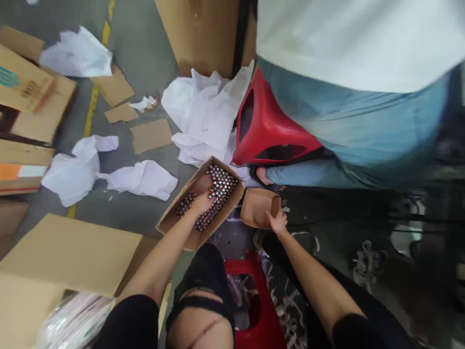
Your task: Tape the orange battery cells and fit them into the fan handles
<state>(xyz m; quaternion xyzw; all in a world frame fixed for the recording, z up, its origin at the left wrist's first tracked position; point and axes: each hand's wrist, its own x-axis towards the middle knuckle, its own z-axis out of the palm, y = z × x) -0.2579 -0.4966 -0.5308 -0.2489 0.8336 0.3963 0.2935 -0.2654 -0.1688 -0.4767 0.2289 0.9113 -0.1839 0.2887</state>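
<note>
My left hand [204, 202] reaches into a long open cardboard box [174, 215] holding many small shiny metal parts [223, 186]. Its fingertips are sunk among the parts, so I cannot see whether they grip any. Part of the box's brown bottom shows bare beside that hand. To the right, my right hand [278, 222] grips the near right edge of a small brown cardboard box [256, 208]. This smaller box is open toward me, and nothing shows inside it.
A person in jeans [363, 131] sits opposite on a red stool [269, 133]. Crumpled white paper [205, 114] and cardboard pieces [150, 135] litter the floor. Large cartons [69, 247] line the left. Another red stool [259, 295] is below me, near white strips [366, 266].
</note>
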